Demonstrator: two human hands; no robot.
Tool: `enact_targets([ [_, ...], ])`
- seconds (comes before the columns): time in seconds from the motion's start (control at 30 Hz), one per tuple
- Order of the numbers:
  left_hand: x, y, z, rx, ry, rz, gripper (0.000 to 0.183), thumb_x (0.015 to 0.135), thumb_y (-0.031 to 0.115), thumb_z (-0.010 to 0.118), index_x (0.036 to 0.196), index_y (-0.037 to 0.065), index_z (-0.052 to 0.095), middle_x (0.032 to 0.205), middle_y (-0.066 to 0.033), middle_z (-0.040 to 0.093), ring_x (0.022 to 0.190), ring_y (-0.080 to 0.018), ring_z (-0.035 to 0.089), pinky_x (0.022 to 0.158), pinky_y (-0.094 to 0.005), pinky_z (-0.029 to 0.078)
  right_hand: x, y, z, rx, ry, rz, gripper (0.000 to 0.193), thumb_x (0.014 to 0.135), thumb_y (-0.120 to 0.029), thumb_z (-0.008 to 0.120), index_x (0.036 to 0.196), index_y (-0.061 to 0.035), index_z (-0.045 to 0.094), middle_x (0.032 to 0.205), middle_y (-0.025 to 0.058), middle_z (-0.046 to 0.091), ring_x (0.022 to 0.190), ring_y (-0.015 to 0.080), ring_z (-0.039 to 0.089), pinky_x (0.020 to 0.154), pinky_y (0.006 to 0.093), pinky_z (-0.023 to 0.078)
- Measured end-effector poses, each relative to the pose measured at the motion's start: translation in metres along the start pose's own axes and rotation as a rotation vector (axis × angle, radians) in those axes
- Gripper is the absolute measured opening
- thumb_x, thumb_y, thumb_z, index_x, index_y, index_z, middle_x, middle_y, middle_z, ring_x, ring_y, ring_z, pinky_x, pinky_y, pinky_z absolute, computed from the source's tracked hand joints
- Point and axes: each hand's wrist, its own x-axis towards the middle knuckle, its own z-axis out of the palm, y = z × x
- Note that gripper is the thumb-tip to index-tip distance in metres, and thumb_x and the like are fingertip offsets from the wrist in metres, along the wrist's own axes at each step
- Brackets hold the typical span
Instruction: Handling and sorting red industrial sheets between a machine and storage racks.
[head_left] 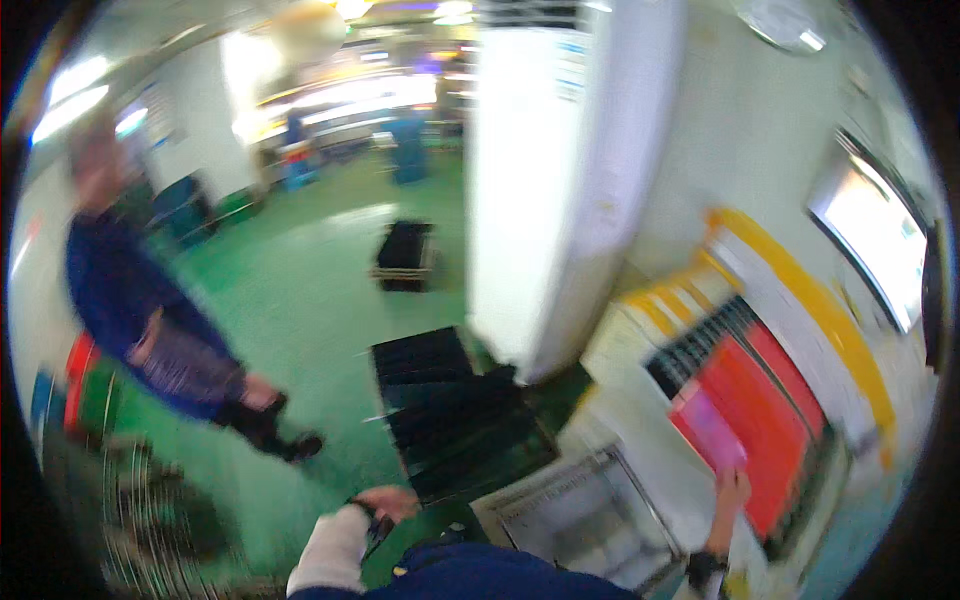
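Note:
My right hand (733,490) reaches to the near left edge of a bright red flat panel (770,440). Its fingers look closed, and a pinkish flat patch (712,428) runs up from the fingertips. Blur hides whether that patch is a separate held piece or part of the panel. A black grid-like sheet (700,345) lies along the panel's far left edge. Low in the middle, my left hand (390,503) is beside a group of black trays (450,420) on the floor. Its fingers are smeared, with no held thing visible. Dark bands circle both wrists.
A metal-framed box (590,515) stands between my body and the red panel. Beyond it rises a white pillar (525,190). A person in dark blue (150,290) stands at the left. Another black crate (404,255) rests on the green floor (310,290). A screen (875,225) hangs at right.

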Motion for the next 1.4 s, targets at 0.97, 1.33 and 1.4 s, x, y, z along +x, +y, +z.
enact_targets([
  [0.97, -0.028, -0.045, 0.073, 0.866, -0.001, -0.477, 0.032, 0.075, 0.010, 0.050, 0.106, 0.004, 0.051, 0.090, -0.0063, 0.059, 0.071, -0.0159, 0.058, 0.059, -0.0319, 0.048, 0.054, 0.021, 0.024, -1.077, -0.114, 0.041, 0.055, 0.082, -0.054, 0.038, 0.129, -0.0264, 0.034, 0.135, 0.0012, 0.029, 0.121, 0.0276, 0.031, 0.091, 0.0517, 0.030],
  [1.33, -0.012, -0.097, 0.027, 0.640, -0.500, 0.100, 0.009, 0.071, 0.008, 0.055, 0.079, 0.003, 0.054, 0.076, -0.0090, 0.055, 0.072, -0.0221, 0.055, 0.061, -0.0337, 0.048, 0.035, -0.009, 0.015, -1.222, 0.257, -0.577, 0.043, 0.077, -0.050, 0.051, 0.102, -0.0154, 0.054, 0.088, 0.0043, 0.051, 0.074, 0.0212, 0.048, 0.062, 0.0357, 0.042],
  [1.4, -0.008, -0.058, 0.047, 0.960, -0.342, -0.207, 0.011, 0.067, 0.005, 0.057, 0.077, 0.002, 0.056, 0.078, -0.0102, 0.056, 0.076, -0.0211, 0.055, 0.062, -0.0329, 0.048, 0.034, 0.000, 0.006, -1.260, 0.500, -0.866, 0.043, 0.074, -0.050, 0.056, 0.089, -0.0105, 0.064, 0.065, 0.0030, 0.060, 0.052, 0.0182, 0.055, 0.048, 0.0296, 0.046],
])
